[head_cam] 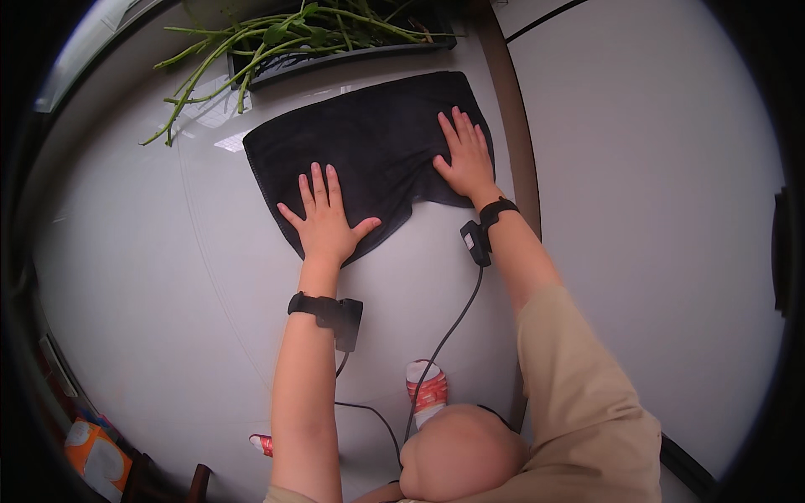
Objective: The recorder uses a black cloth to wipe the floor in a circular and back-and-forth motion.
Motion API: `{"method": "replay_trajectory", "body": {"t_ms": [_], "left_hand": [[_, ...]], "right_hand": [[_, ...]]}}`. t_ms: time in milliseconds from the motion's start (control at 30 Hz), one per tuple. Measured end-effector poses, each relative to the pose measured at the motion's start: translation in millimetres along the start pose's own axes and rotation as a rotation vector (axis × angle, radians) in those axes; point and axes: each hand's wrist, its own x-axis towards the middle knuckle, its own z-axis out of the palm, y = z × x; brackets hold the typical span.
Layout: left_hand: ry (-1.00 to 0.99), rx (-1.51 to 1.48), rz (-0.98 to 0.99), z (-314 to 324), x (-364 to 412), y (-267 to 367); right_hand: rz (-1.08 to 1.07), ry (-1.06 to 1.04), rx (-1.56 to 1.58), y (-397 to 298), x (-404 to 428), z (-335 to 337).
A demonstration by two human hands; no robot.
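Observation:
A dark cloth lies spread on the pale glossy floor, its near edge wavy with a fold near the right. My left hand rests flat on its near left part, fingers spread and palm down. Flat on the cloth's right side lies my right hand, thumb held apart from the fingers. Neither hand grips anything. Each wrist wears a black strap with a small black device, the left one and the right one, both with cables.
A dark planter with green stems stands beyond the cloth, stems hanging over its left end. A white wall with a brown skirting runs along the right. An orange package is at lower left. A cable hangs near my foot.

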Motion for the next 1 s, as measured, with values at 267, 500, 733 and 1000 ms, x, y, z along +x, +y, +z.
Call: {"method": "replay_trajectory", "body": {"t_ms": [267,500,733,1000], "left_hand": [[0.025,-0.004,0.192,32.3,-62.3,20.2],[-0.035,-0.07,0.149,58.6,-160.9,-0.5],[-0.104,-0.088,-0.076,68.2,-225.2,-21.9],[-0.145,-0.183,-0.344,59.9,-259.8,-80.7]], "right_hand": [[0.236,-0.052,-0.012,-5.8,-140.5,-19.8],[0.253,-0.131,0.047,-49.0,-223.1,-24.4],[0.087,-0.23,0.12,-81.3,-250.7,-22.9],[-0.239,-0.33,0.245,-133.8,-204.5,-15.7]]}}
